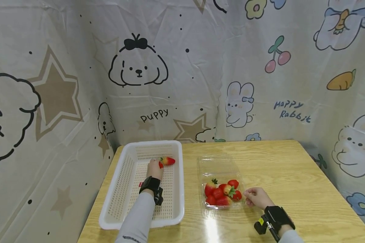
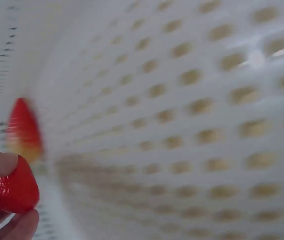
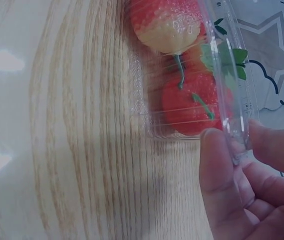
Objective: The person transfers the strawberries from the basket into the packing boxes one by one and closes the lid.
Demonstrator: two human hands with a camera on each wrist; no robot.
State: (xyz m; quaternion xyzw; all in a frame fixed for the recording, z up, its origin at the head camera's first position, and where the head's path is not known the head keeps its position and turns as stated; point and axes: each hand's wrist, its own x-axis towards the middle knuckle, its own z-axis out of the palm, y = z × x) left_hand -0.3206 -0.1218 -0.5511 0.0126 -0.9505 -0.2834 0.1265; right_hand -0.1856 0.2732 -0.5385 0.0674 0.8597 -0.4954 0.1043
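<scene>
Inside the white perforated basket (image 1: 181, 189), my left hand (image 1: 155, 168) pinches a red strawberry (image 2: 14, 192) between thumb and fingers. Just beyond it, a second strawberry (image 1: 169, 161) with a pale top lies near the basket's far right corner. To the right, a clear plastic clamshell box (image 3: 144, 120) holds several strawberries (image 1: 218, 193), some with green leaves. My right hand (image 1: 258, 198) pinches the rim of that box at its right side, as the right wrist view shows closely.
The box's transparent lid (image 1: 217, 163) lies folded back toward the far side of the wooden table (image 1: 270, 162). A small red mark (image 1: 141, 184) shows in the basket beside my left wrist. Printed curtains (image 1: 182, 77) hang behind and beside the table.
</scene>
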